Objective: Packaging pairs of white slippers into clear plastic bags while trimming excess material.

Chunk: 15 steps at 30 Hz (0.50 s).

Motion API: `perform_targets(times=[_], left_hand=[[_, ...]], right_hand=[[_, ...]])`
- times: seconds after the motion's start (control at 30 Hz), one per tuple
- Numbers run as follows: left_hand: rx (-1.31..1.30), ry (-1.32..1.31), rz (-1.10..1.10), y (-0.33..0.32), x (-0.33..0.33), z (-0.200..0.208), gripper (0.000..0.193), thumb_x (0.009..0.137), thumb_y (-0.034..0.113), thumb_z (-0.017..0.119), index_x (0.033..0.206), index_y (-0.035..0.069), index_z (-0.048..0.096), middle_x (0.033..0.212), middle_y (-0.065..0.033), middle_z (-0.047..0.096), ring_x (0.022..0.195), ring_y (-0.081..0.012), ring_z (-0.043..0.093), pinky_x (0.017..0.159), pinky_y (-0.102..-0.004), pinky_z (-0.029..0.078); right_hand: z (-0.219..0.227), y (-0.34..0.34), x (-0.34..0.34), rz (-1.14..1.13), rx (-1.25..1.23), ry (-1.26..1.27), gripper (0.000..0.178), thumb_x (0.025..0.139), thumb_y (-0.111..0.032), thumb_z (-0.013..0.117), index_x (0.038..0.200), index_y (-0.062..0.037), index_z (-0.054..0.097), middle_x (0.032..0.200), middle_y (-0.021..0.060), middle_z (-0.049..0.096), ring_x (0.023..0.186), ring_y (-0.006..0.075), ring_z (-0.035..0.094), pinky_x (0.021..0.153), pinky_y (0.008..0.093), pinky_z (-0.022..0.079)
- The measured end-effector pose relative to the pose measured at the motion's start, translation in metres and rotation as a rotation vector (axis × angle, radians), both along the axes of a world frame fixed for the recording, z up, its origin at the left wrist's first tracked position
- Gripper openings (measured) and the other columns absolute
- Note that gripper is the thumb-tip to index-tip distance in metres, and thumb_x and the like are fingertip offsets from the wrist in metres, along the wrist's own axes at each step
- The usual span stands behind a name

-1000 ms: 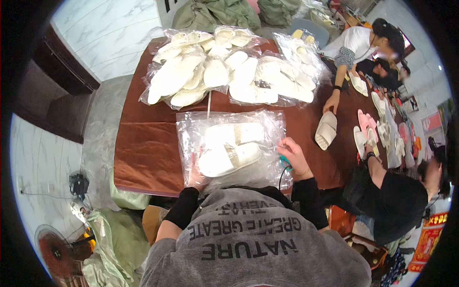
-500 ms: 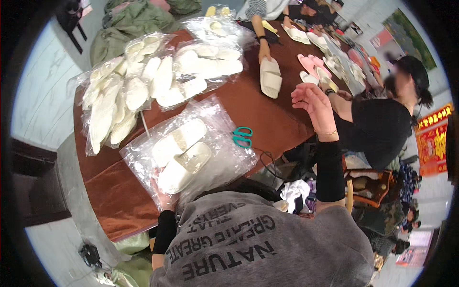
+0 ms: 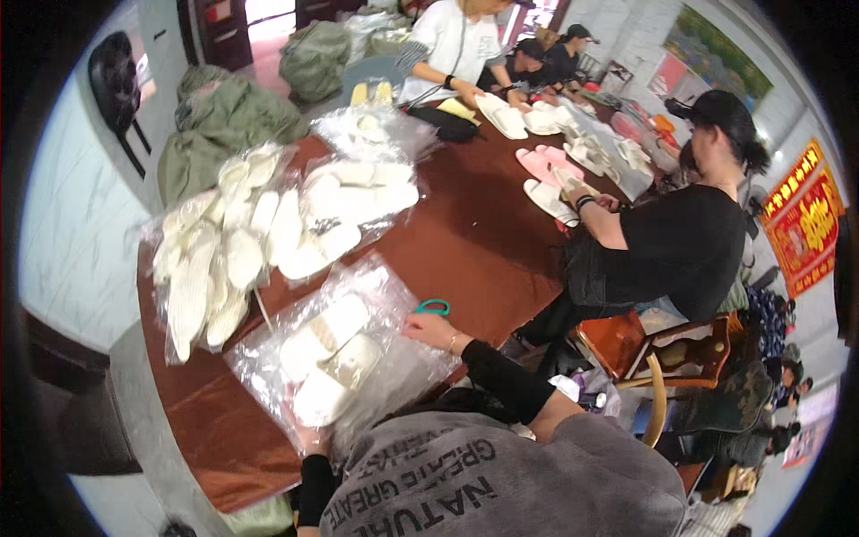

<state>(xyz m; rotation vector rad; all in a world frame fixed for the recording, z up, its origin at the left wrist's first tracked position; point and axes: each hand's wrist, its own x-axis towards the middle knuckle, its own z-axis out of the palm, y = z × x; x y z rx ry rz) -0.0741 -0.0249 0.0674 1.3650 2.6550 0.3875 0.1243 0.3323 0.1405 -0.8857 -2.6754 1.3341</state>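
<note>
A clear plastic bag (image 3: 255,362) lies on the brown-covered table with a pair of cream slippers (image 3: 331,394) in it. At the bag's near left edge my left hand (image 3: 310,438) grips the plastic, its fingertips partly covered by the film. My right hand (image 3: 433,330) is at the bag's right edge, with its fingers bent closed on the plastic. Just beyond that hand show the teal handles of a pair of scissors (image 3: 434,306); their blades are hidden.
Bagged cream slippers (image 3: 242,255) pile up at the table's far left. Across the brown table (image 3: 483,251), a person in white (image 3: 452,45) handles a cream slipper (image 3: 501,116). On the right, a person in black (image 3: 680,228) works beside pink slippers (image 3: 544,163). A wooden chair (image 3: 617,345) stands there.
My right hand has come down from the air to the bag's edge by the scissors. The far person's slipper has moved back from mid-table. My view has tilted up.
</note>
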Motion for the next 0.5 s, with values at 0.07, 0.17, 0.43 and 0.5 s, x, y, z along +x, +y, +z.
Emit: perform_targets(times=[0.07, 0.17, 0.43, 0.5], left_hand=[[0.047, 0.019, -0.049, 0.028, 0.007, -0.006, 0.07, 0.097, 0.039, 0.062, 0.161, 0.016, 0.044, 0.166, -0.0059, 0.043, 0.161, -0.0304, 0.021, 0.13, -0.0524, 0.006], [0.055, 0.04, -0.049, 0.033, 0.009, -0.011, 0.07, 0.098, 0.04, 0.061, 0.161, 0.016, 0.043, 0.166, -0.006, 0.043, 0.161, -0.0307, 0.023, 0.13, -0.0526, 0.007], [0.045, 0.061, 0.006, 0.023, 0.011, -0.018, 0.069, 0.1, 0.042, 0.059, 0.162, 0.016, 0.042, 0.166, -0.0063, 0.043, 0.159, -0.0315, 0.026, 0.129, -0.0534, 0.012], [0.062, 0.054, 0.008, 0.025, 0.011, -0.02, 0.069, 0.1, 0.042, 0.058, 0.162, 0.016, 0.042, 0.166, -0.0064, 0.043, 0.159, -0.0317, 0.027, 0.129, -0.0536, 0.013]], right_hand=[[-0.008, 0.023, 0.022, 0.141, 0.131, 0.167, 0.022, 0.103, -0.024, 0.062, 0.109, -0.0064, 0.073, 0.101, 0.0098, 0.074, 0.096, 0.0229, 0.069, 0.084, 0.0365, 0.054], [0.009, 0.031, 0.031, 0.29, -0.16, 0.342, 0.028, 0.102, -0.027, 0.061, 0.105, -0.0026, 0.073, 0.096, 0.0077, 0.074, 0.092, 0.0204, 0.07, 0.082, 0.0347, 0.055], [0.046, 0.04, 0.036, 0.274, -0.782, -0.031, 0.026, 0.099, -0.022, 0.059, 0.101, -0.002, 0.075, 0.102, 0.0072, 0.076, 0.089, 0.0184, 0.07, 0.077, 0.0342, 0.059], [0.021, 0.048, 0.035, 0.252, -0.772, 0.108, 0.024, 0.097, -0.021, 0.062, 0.1, -0.0033, 0.077, 0.098, 0.0056, 0.076, 0.086, 0.0185, 0.071, 0.076, 0.033, 0.058]])
